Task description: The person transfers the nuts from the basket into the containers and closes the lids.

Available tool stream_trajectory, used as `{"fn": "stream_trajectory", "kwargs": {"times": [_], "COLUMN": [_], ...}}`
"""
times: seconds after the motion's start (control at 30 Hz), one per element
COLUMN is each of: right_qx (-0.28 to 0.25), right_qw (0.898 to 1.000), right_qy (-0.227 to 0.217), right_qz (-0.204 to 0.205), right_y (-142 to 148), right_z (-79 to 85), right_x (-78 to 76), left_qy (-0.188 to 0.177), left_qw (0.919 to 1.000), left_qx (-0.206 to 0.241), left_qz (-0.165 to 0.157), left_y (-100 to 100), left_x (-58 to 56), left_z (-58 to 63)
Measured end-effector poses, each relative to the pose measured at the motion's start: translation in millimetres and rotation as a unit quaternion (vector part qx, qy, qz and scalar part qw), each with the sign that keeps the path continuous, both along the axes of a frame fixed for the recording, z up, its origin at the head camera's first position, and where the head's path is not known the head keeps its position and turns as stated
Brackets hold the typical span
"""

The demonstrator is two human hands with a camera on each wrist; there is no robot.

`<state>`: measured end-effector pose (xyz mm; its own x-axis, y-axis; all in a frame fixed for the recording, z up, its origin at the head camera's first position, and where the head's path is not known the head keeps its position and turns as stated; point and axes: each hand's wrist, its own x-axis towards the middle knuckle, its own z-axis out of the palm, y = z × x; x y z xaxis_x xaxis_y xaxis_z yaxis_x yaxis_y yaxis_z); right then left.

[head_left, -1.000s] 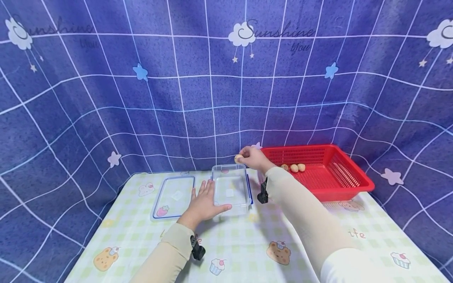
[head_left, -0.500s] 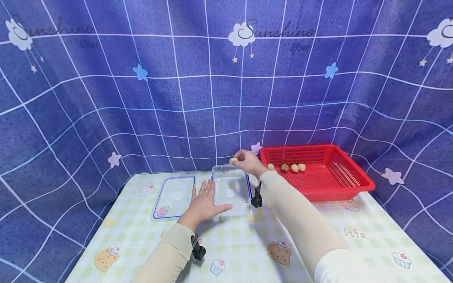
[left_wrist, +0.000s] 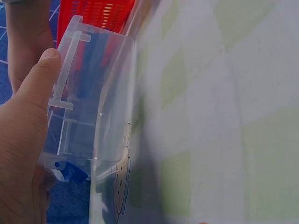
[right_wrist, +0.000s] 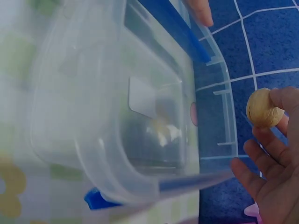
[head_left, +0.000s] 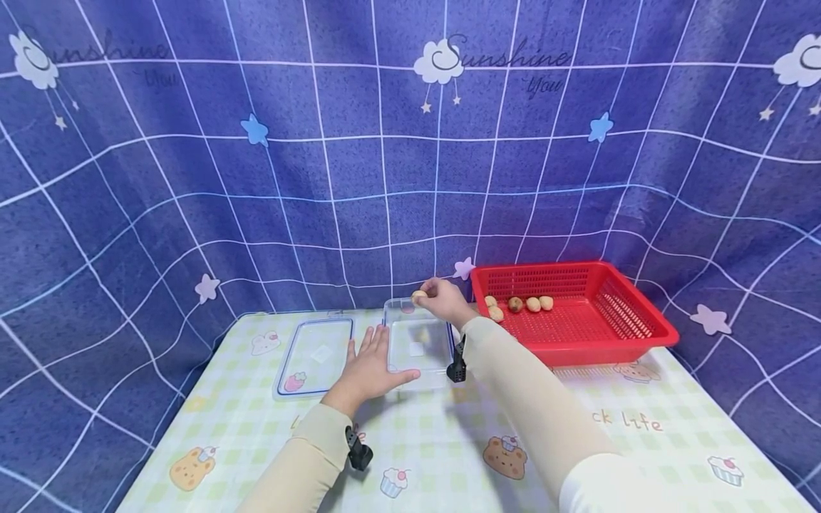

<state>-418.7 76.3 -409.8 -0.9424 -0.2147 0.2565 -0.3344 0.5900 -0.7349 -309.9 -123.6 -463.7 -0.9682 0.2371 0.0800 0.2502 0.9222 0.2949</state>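
My right hand (head_left: pixel 447 302) pinches a tan walnut (right_wrist: pixel 262 112) between thumb and fingertips, above the far rim of a clear plastic food container (head_left: pixel 431 380). The container stands uncovered on the table, with blue clips at its sides and a white label in its bottom. My left hand (head_left: pixel 364 377) rests on the container's left side with straight, spread fingers. Its thumb (left_wrist: pixel 41 74) lies along the near rim. Several more walnuts (head_left: pixel 515 305) lie toward the left side of a red plastic basket (head_left: pixel 596 349).
A clear lid (head_left: pixel 316 377) with a blue seal lies flat left of the container. The red basket stands at the back right. Light checked cloth (head_left: pixel 449 456) covers the table, and a blue patterned curtain (head_left: pixel 410 185) hangs behind it.
My right hand has moved left and slightly toward me with the walnut, from beside the basket to over the container's far rim. More walnuts show in the basket. My left hand stays put.
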Motion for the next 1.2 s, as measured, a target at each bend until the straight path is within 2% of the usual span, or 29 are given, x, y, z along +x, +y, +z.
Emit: {"fn": "stream_trajectory", "kwargs": {"times": [0.27,0.5,0.77,1.2], "right_qx": [-0.007,-0.002,0.001,0.001], "right_qw": [1.000,1.000,1.000,1.000], "right_qy": [-0.006,0.002,0.001,0.007], "right_qz": [-0.003,-0.009,-0.009,0.007], "right_y": [-9.8,-16.0,-25.4,-36.7], "right_z": [-5.5,-16.3,-28.0,-39.2], "right_x": [3.0,-1.6,-4.3,-1.6], "left_qy": [0.002,0.002,-0.004,-0.005], "left_qw": [0.9999,1.0000,1.0000,1.0000], "left_qx": [-0.010,0.006,-0.005,0.006], "left_qz": [-0.002,-0.008,-0.007,-0.006], "left_y": [-1.4,-0.3,-0.4,0.0], "left_x": [-1.7,0.4,0.0,1.4], "left_z": [-0.8,3.1,1.6,3.0]}}
